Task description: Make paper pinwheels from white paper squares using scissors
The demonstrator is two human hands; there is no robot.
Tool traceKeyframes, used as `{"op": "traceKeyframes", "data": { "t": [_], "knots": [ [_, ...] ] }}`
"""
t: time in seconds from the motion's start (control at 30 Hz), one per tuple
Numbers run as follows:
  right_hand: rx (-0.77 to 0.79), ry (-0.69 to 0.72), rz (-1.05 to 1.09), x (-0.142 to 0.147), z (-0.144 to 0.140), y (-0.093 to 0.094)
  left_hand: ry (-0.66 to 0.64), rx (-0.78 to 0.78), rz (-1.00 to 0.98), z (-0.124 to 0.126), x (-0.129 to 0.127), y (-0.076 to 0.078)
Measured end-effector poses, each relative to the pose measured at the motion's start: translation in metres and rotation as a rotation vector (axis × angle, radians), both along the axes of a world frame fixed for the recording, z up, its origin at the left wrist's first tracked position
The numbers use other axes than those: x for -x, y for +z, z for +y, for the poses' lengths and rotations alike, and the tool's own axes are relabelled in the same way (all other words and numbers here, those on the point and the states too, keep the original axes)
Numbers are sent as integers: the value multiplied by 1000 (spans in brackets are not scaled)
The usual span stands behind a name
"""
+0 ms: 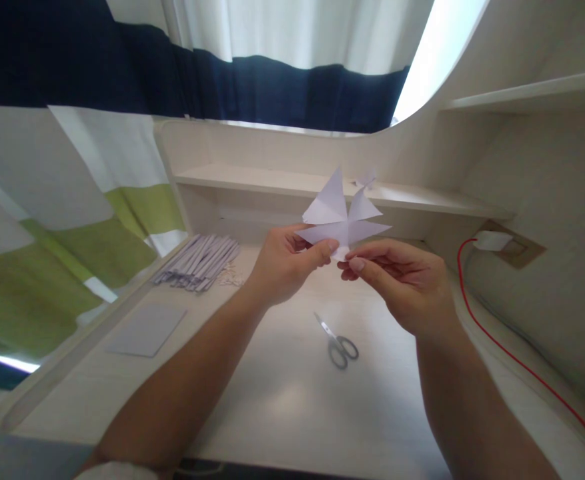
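Note:
A white sheet of paper (328, 202), cut into several pointed flaps that spread outward, is held up above the desk between both hands. My left hand (292, 263) pinches it at the lower left, thumb in front. The fingertips of my right hand (397, 273) are closed on its small bottom edge. Scissors (339, 347) with grey handles lie below the hands on the desk, blades pointing away to the upper left.
Rolled paper sticks (202, 261) lie piled at the back left, beside small pale pieces (231, 275). A stack of white paper (147, 329) lies at left. On the shelf (272, 181) sits a small folded paper piece (366, 178). A red cable (502, 350) runs along the right side from a plug.

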State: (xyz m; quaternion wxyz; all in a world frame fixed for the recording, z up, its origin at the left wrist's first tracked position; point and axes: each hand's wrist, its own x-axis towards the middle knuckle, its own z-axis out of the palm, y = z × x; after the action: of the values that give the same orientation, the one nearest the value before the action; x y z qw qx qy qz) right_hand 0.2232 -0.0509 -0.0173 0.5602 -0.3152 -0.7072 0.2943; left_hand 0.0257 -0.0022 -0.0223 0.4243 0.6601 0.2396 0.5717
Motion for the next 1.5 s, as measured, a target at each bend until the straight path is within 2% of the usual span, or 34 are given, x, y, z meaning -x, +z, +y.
{"op": "traceKeyframes", "data": {
  "t": [0.2, 0.5, 0.93, 1.23, 1.5],
  "knots": [
    [-25, -19, 25, -1, -1, -1, -5, 32, -26, 3, 1, -3],
    [-9, -29, -49, -1, -2, 1, 13, 22, -37, -2, 1, 3],
    [17, -133, -13, 4, -4, 3, -26, 42, -67, -4, -1, 2],
    [15, -141, 92, 8, -4, 5, 41, 26, -62, -6, -4, 1],
    [28, -166, 96, 9, -4, 6, 77, 36, -52, -8, -5, 1]
  ]
}}
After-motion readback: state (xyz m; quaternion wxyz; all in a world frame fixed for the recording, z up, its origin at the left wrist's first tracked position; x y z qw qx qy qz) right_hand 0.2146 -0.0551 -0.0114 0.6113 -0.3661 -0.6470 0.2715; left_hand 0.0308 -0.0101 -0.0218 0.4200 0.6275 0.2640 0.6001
